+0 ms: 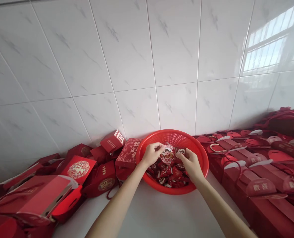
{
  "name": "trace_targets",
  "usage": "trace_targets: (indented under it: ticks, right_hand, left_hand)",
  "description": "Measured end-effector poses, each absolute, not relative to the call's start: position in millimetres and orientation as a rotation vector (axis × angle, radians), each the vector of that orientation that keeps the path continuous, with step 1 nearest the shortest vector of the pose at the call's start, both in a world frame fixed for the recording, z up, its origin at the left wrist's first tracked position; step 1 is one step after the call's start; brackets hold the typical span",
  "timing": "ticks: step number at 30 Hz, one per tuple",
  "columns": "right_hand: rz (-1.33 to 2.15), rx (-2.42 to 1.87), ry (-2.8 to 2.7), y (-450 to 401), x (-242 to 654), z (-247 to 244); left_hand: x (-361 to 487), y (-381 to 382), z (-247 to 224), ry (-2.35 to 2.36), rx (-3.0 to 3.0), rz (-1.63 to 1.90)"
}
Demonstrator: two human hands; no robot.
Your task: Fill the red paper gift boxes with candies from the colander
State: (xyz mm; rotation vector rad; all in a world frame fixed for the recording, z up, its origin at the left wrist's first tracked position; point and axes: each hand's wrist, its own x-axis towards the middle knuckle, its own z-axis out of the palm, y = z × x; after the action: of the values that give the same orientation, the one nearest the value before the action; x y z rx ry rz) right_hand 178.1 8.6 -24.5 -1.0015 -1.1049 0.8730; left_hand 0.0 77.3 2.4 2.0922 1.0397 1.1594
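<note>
A round red plastic basket [204, 155] stands against the tiled wall, holding many small red wrapped packets [175, 175]. Above them my left hand [152, 154] pinches the left edge of a heart-shaped packet [167, 154] printed with a cartoon figure. My right hand [191, 162] is over the right part of the basket, its thumb and fingers pressed together on a small white-and-red wrapped piece [181, 152]. The two hands are a short way apart.
Loose red gift boxes [78, 168] are piled at the left, with a patterned red box [128, 153] beside the basket. Rows of red handled boxes [256, 172] fill the right side. White tiles [137, 66] rise behind the white table surface [162, 215].
</note>
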Motion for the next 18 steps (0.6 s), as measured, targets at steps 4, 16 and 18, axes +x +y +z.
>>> trace_targets:
  ticks: [4,16,18]
  right_hand:
    - [0.917,-0.961,-1.083,7,181,-20]
    - [1.096,-0.849,-1.187,-1,181,-13]
    - [1.061,-0.856,-1.185,1,180,-13]
  left_hand:
    - [3,70,8,0.904,1.988,1.172]
    - [-33,59,39,1.166,2.222,0.528]
    - [-41,57,42,1.302,2.388,0.246]
